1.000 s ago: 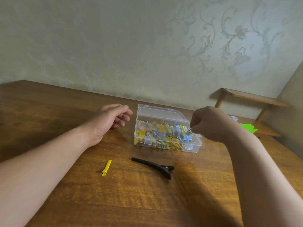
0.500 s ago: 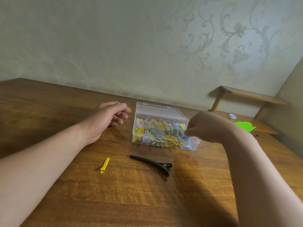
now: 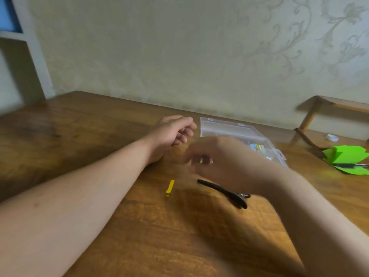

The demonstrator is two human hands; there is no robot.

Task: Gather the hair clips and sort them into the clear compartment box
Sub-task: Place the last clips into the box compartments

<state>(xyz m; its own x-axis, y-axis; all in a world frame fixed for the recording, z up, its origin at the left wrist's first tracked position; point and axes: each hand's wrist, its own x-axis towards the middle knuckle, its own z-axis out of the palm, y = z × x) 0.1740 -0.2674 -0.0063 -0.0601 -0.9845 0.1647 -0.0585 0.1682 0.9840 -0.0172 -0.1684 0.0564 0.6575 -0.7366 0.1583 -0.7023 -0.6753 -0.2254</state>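
A person's 2 bare forearms reach across a brown wooden table [image 3: 89,136] toward a clear compartment box [image 3: 225,128]. The box sits near the table's far edge, close to a pale wall with a scrolled floral pattern.

The left hand [image 3: 172,133] rests on the tabletop just left of the box, fingers loosely curled, with nothing in its grasp. The right hand [image 3: 223,158] hangs in front of the box and covers its near left part. It is heavily blurred, and it cannot be told whether its fingers are spread, curled or pinching something.

At the right end of the box, the part that shows, lie a handful of small hair clips [image 3: 258,147] in pale blue, yellow and white. Which compartment holds them is not clear.

2 more clips lie loose on the table, nearer the camera. A short yellow clip [image 3: 170,188] lies well apart from the box, on the near side of the left hand. A long black clip [image 3: 221,191] lies diagonally to its right, hinged end toward the right, just below the blurred right wrist in the view.

At the far right, a bright green folded paper [image 3: 347,156] lies on the table with a dark pen [image 3: 351,165] across it. A small white cap [image 3: 332,137] sits behind the paper, and a wooden rack [image 3: 323,104] stands against the wall. A white window frame [image 3: 30,56] stands at the far left.
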